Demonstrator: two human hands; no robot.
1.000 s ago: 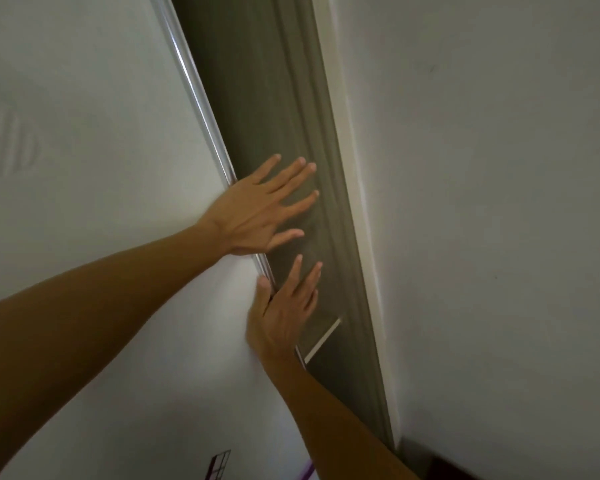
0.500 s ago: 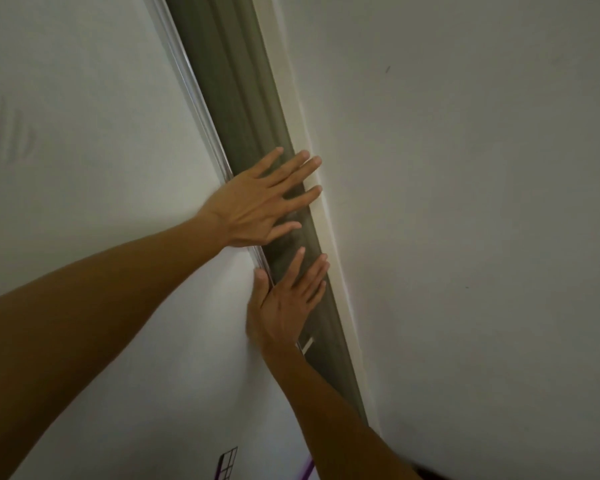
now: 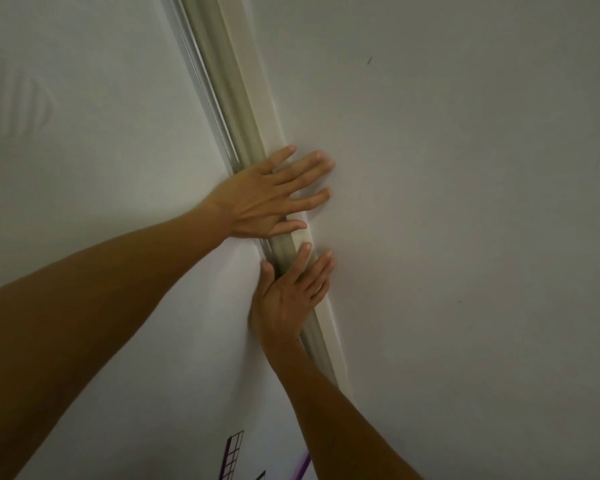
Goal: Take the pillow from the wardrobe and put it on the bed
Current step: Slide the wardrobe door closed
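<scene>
Flat hands (image 3: pixel 278 244) across door edge (image 3: pixel 238 109), wardrobe interior hidden.

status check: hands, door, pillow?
Left hand and right hand both flat and open on the white sliding door, holding nothing. Door edge against the frame, no gap showing. Pillow not in view.

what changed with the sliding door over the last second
Both flat hands, left hand and right hand, pushed the white sliding door rightward, narrowing the grey gap to a sliver by the wall. Neither hand grips anything; palms stay pressed flat.
</scene>
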